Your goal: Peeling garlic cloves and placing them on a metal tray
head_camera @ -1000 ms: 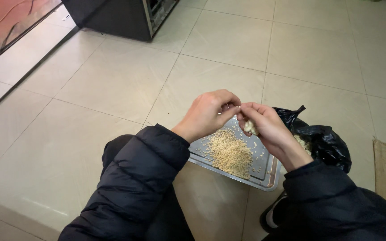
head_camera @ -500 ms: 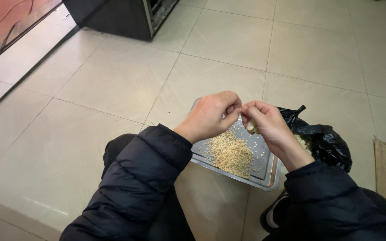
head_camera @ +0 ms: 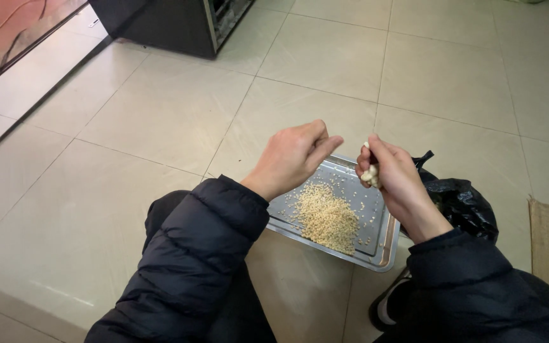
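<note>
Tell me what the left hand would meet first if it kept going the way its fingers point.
Probably the right hand, which grips pale cloves; the left hand points straight at it across a small gap, though depth is unclear.

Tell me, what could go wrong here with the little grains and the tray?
1. The right hand holds a pale cob above the far edge of the tray, so loosened grains may fall past the rim onto the floor.
2. The grains lie in a loose pile, and the left hand and sleeve hover right over the tray; a bump could scatter them.
3. The tray sits on the floor close to the legs, so a shifting knee might tip it.
</note>
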